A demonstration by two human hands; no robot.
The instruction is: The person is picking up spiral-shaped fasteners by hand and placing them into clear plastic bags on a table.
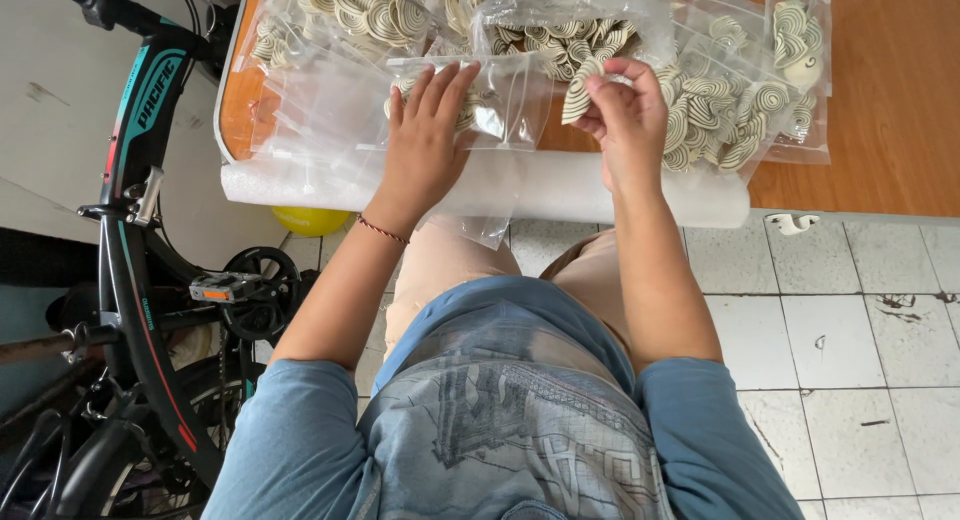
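Observation:
My left hand [425,140] lies flat, fingers spread, on a small clear plastic bag [500,105] that holds some swirl-patterned pieces. My right hand [625,115] pinches one cream-and-brown swirl piece [578,95] between its fingertips, just right of the bag's mouth. A loose pile of the same swirl pieces [720,120] lies on clear plastic to the right of that hand. Several more filled bags [370,15] sit further back on the wooden table [890,110].
A white foam sheet [560,185] covers the table's near edge. A black and teal bicycle [140,240] stands close on the left, pedal toward my knee. A yellow ball [310,220] lies under the table. White floor tiles [850,330] extend to the right.

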